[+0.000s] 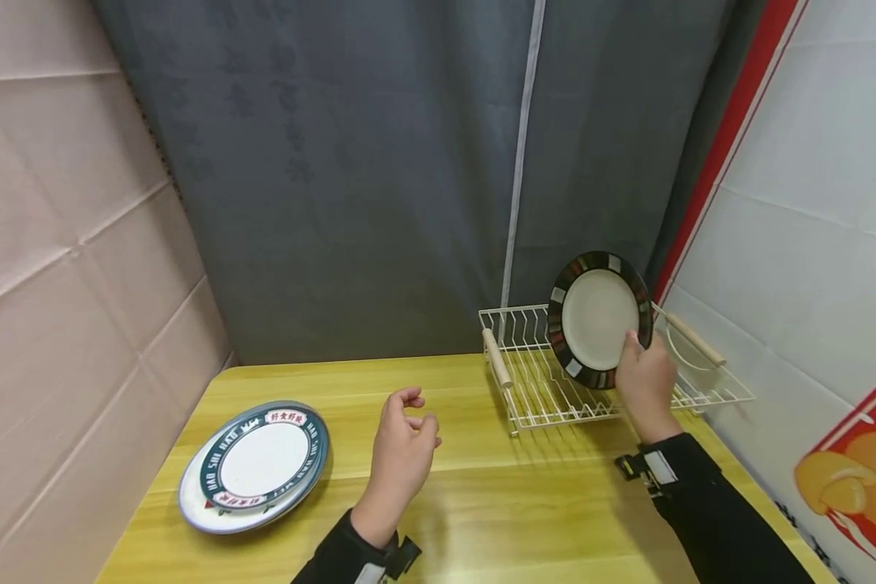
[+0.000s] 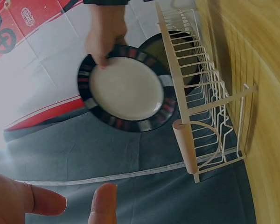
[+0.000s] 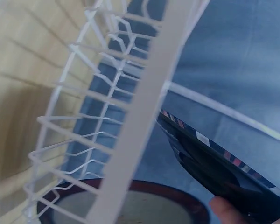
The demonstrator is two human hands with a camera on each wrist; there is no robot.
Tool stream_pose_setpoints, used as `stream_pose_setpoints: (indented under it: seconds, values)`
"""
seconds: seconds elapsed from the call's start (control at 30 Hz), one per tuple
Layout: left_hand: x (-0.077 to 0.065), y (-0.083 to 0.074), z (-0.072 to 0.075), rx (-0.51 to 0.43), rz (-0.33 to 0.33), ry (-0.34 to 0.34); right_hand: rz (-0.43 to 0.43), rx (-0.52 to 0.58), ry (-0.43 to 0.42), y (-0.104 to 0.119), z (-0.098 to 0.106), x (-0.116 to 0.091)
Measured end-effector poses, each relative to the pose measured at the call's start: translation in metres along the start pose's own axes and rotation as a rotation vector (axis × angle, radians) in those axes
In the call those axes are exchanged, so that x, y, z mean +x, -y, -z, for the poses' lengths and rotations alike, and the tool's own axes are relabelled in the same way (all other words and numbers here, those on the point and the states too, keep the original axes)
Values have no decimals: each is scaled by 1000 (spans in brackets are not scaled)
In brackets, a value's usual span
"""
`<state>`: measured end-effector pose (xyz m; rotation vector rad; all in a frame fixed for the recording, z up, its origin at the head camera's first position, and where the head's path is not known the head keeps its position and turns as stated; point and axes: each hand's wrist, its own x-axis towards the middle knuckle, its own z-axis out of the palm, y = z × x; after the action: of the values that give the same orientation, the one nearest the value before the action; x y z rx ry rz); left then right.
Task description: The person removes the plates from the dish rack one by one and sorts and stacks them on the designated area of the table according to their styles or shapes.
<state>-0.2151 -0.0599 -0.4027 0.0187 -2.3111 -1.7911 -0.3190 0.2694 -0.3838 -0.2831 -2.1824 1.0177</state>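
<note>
A round plate with a dark, multicoloured patterned rim and a cream centre (image 1: 597, 312) is in the right hand (image 1: 646, 377), whose thumb lies on the face by the lower right rim while the underside, dark and glossy, shows in the right wrist view. The plate is up on edge and tilted, its face turned toward the person and the left hand.

The relation that matters is height and slant over the cream wire dish rack (image 2: 174, 74): the plate is above its upper rail, not down among the wires, with the rim near that rail; whether they touch cannot be told. A second dark-rimmed plate with a pale centre (image 3: 158, 207) appears to stand in the rack, beyond the held one as seen from the left wrist.

The right hand is plainly the nearer to the rack. The left hand (image 1: 401, 454) grasps nothing, fingers loosely bent, over the yellow wood-grain counter (image 1: 482, 503), well apart from the held plate and left of the rack.

Farther left, a white plate with a teal lettered band (image 1: 263, 462) lies on a larger white plate with a blue edge (image 1: 192, 491).
</note>
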Motion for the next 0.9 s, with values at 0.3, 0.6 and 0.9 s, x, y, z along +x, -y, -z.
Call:
stream_pose_setpoints:
  seconds: [0.3,0.6,0.9]
  values:
    - [5,6,-9,-18,18,22,65,172,-57,23,9,-20]
    - [8,15,-19,2,-2,35,9,276,-41,38,19,-47]
    - [5,17,-26,-18,-16,50,-47,350,2,43,26,-75]
